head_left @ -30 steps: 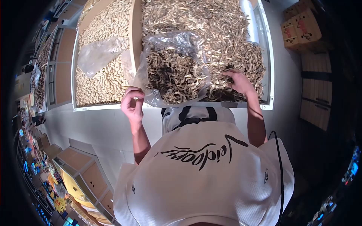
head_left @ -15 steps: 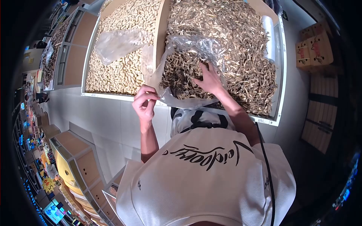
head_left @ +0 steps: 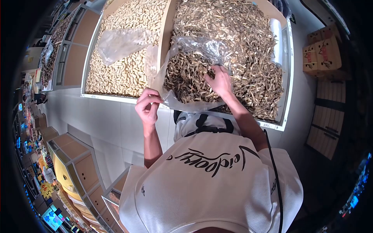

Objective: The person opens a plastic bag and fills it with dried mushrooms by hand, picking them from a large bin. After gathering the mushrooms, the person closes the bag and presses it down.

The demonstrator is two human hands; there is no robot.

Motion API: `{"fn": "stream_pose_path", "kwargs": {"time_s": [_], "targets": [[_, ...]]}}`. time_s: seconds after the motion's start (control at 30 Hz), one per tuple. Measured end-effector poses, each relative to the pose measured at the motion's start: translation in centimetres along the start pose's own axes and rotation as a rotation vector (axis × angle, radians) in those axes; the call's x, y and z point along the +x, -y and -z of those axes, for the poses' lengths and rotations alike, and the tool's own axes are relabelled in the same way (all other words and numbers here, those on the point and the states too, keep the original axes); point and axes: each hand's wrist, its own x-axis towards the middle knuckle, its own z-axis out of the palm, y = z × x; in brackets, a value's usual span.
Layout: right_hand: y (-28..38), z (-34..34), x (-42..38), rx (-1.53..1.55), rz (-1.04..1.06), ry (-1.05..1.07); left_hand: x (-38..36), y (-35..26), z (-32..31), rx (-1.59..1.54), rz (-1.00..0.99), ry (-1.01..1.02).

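Brown dried strips (head_left: pixel 186 73), like dried mushroom, lie in a clear plastic bag (head_left: pixel 190 105) whose mouth is spread wide at the front of the bin. My left hand (head_left: pixel 148 105) is closed in a pinch on the bag's left edge, by the bin's front rim. Over the bag's right side, my right hand (head_left: pixel 222 82) is bent inward with thumb and fingertips close together, dark strips showing between them. Loose strips of the same kind (head_left: pixel 248 50) fill the compartment around the bag.
A wooden divider (head_left: pixel 166 31) separates the strips from a compartment of unshelled peanuts (head_left: pixel 124 77), where a plastic sheet (head_left: pixel 120 44) lies. A roll of clear bags (head_left: pixel 276 40) rests along the right wall. Cardboard boxes (head_left: pixel 324 54) stand beyond it, and display cabinets (head_left: pixel 83 167) are at the left.
My right hand has drawn its spread fingers and thumb together over the strips and shifted slightly toward me. My left hand keeps its pinch on the bag edge.
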Motion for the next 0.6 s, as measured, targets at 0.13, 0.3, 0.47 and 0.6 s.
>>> {"fn": "stream_pose_path", "kwargs": {"time_s": [0.13, 0.3, 0.47, 0.6], "targets": [[-4.0, -0.6, 1.8, 0.013, -0.115, -0.105, 0.0, -0.1, -0.1, -0.004, -0.007, -0.003], [-6.1, 0.3, 4.6, -0.142, -0.081, -0.100, -0.1, -0.2, -0.3, 0.004, 0.007, 0.021], [-5.9, 0.8, 8.8, 0.234, -0.180, 0.195, 0.2, 0.0, -0.3, 0.001, -0.024, 0.020], [-1.2, 2.9, 13.0, 0.805, -0.229, 0.309, 0.2, -0.4, -0.4, 0.016, 0.003, 0.019]]}}
